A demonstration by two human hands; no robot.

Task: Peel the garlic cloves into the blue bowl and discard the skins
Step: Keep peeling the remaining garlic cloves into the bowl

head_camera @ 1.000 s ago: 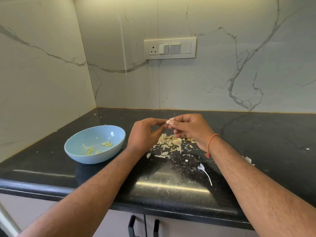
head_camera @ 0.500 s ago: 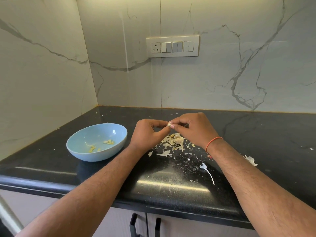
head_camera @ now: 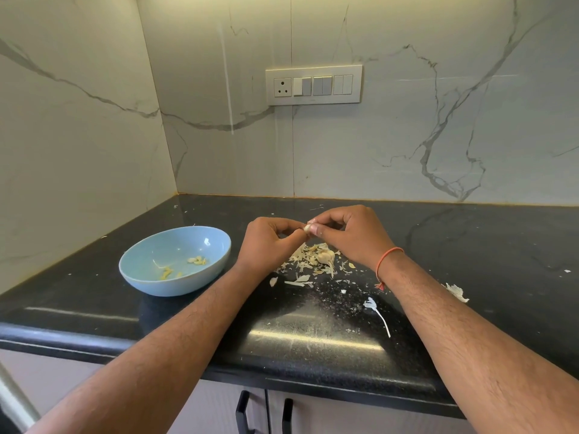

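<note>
Now peeling: left hand (head_camera: 266, 242) and right hand (head_camera: 347, 234) both pinch clove (head_camera: 307, 228) above tabletop (head_camera: 313, 339), right of bowl (head_camera: 150, 277). Next: strip skin, drop clove in bowl.

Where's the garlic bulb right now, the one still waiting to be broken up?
The garlic bulb lies on the black counter amid the skins pile, right of the blue bowl, just below both hands.

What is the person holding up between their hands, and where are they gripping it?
A single garlic clove, pinched at its two ends: the left hand takes one end, the right hand the other, above the pile of skins.
</note>
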